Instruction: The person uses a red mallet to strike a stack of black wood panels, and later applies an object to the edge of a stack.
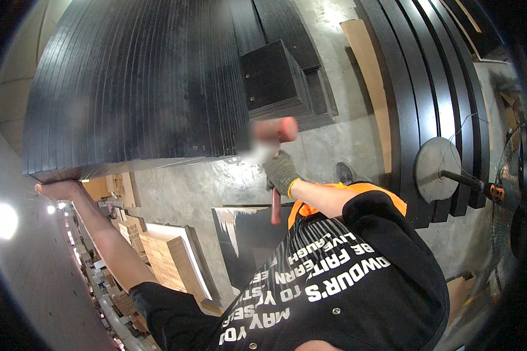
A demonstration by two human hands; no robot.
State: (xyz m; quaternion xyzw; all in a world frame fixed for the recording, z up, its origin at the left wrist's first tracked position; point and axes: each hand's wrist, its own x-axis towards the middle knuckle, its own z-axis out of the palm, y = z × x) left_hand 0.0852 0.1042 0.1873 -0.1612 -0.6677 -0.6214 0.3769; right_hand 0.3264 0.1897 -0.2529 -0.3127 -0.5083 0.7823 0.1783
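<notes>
My right hand [281,172], in a dark knitted glove with a yellow cuff, is wrapped round the handle of a red mallet [286,130]. The mallet's head is level with the near right corner of a tall stack of black boards [140,88]; its left end is blurred, so I cannot tell whether it touches them. At the stack's near left corner my left hand [61,190] rests against the board edges, bare, fingers stretched out and holding nothing.
Smaller black panels [272,76] are piled beyond the mallet. Long black boards [430,88] stand on the right, near a fan with a round grey base [437,169]. A black sheet [240,234] with a torn light patch and light wooden pieces [164,254] lie nearer me.
</notes>
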